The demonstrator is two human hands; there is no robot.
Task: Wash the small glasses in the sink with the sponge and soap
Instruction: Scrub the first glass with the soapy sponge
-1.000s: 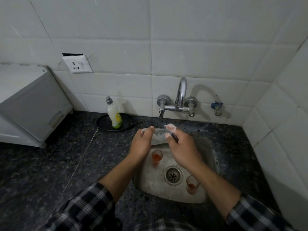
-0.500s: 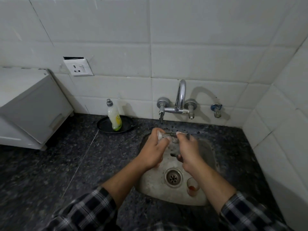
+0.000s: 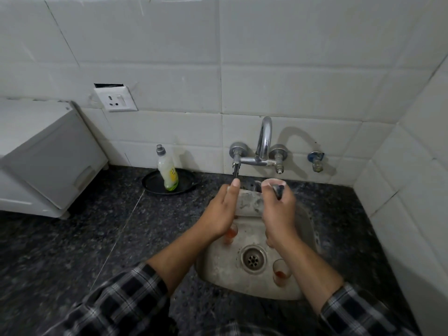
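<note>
Plaid sleeves [image 3: 121, 299] are cut off by the bottom edge, and both bare forearms reach up over the steel sink [image 3: 218, 275], covering part of it. Right of the drain [image 3: 253, 258] stands a small glass [image 3: 281, 272] with red residue at its base, its right side hidden behind the right forearm. A second glass [image 3: 231, 234] with orange residue shows only as a sliver behind the left wrist. Above them, at the far end of the basin, the left hand [image 3: 220, 212] cups a foamy glass [image 3: 249, 202], which is too blurred to tell apart from any sponge against it. The right hand [image 3: 278, 214] closes on its other side, lathered fingertips pinching a dark strip [image 3: 278, 191] that cannot be identified. The palms and thumbs face away, unseen. The tap [image 3: 264, 141] stands just beyond the fingertips, with a blue valve [image 3: 315, 158] to its right. On the speckled counter [image 3: 97, 238], left of the tap, a soap bottle [image 3: 167, 170] stands upright on a black plate [image 3: 155, 185]. Farther left a white appliance [image 3: 48, 154] runs off the frame, below a wall socket [image 3: 116, 99].
</note>
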